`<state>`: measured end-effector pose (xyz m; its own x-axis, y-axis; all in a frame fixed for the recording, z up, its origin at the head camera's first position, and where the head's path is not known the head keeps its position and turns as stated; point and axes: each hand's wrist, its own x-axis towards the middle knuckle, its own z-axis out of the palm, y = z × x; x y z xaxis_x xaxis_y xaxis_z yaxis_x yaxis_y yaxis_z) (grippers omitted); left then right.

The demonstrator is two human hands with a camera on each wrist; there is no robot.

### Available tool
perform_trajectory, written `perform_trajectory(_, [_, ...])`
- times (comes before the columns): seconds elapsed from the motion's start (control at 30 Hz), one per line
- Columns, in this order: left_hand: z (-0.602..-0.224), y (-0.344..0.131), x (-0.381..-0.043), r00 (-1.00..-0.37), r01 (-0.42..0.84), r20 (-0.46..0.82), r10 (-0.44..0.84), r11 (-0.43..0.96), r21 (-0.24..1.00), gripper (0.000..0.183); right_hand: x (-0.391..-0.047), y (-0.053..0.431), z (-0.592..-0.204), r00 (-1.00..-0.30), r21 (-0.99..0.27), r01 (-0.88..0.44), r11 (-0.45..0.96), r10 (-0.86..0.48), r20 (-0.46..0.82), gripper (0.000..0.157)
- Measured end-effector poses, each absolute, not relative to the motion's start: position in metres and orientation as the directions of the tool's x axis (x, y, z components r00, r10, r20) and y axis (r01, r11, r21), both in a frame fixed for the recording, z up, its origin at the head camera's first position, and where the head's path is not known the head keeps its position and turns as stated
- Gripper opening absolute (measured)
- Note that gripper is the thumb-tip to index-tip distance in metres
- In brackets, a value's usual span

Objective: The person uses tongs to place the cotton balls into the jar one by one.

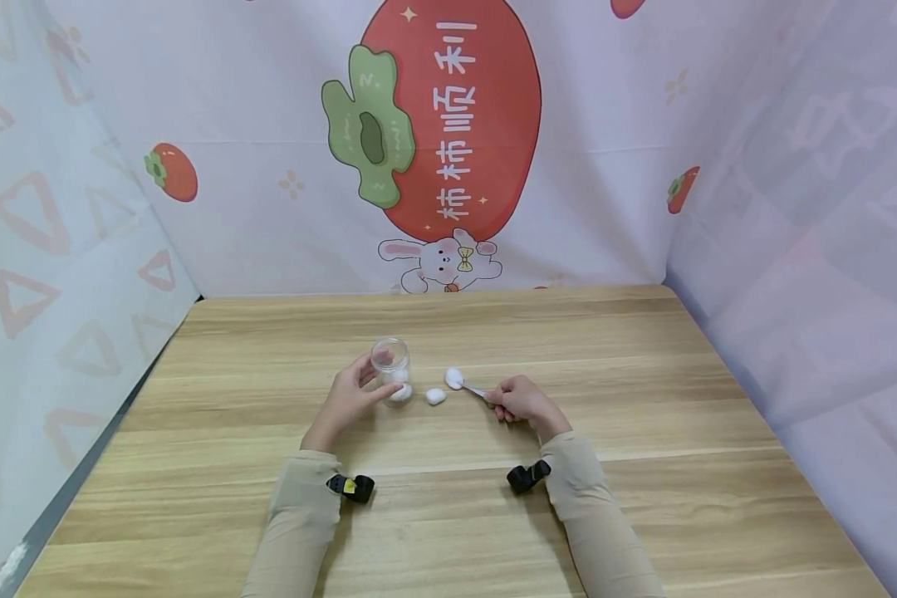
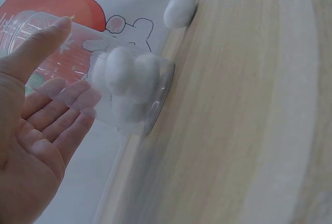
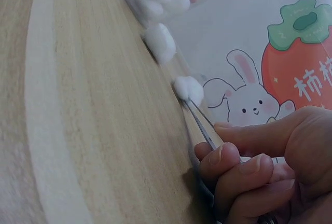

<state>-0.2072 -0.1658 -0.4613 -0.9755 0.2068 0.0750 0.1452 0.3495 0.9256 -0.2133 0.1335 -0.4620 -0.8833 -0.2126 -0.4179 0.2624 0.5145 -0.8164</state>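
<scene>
A clear plastic jar [image 1: 391,357] stands upright on the table, with several white cotton balls [image 2: 127,76] at its bottom. My left hand [image 1: 350,397] holds it from the left, thumb on one side and fingers on the other. Just right of the jar lies a loose cotton ball [image 1: 435,396]. Farther right is another cotton ball [image 3: 188,89], touched by the tips of metal tweezers [image 3: 202,125]. The right hand [image 1: 522,399] grips these tweezers between thumb and fingers. Whether the tips clamp that ball or it is lifted, I cannot tell.
The wooden table [image 1: 448,515] reaches back to a white cloth backdrop [image 1: 269,224] printed with persimmons and a rabbit. Cloth walls stand along both sides. A black strap with a small camera [image 1: 353,487] sits on each sleeve.
</scene>
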Motion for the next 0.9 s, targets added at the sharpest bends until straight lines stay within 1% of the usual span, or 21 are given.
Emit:
perform_trajectory(0.3, [-0.4603, -0.1652, -0.2071, -0.977, 0.138, 0.068, 0.203, 0.351, 0.926, 0.069, -0.2137, 0.1337, -0.4619, -0.882, -0.816, 0.263, 0.515, -0.215, -0.42, 0.024])
perform_trajectory(0.6, [-0.4606, -0.1663, -0.2062, -0.974, 0.15, 0.077, 0.211, 0.355, 0.923, 0.067, -0.2128, 0.134, -0.4616, -0.891, -0.814, 0.218, 0.538, -0.23, -0.391, 0.024])
perform_trajectory(0.9, [-0.4585, -0.1656, -0.2051, -0.974, 0.16, 0.087, 0.209, 0.362, 0.918, 0.067, -0.2128, 0.1345, -0.4596, -0.891, -0.822, 0.214, 0.528, -0.239, -0.386, 0.022])
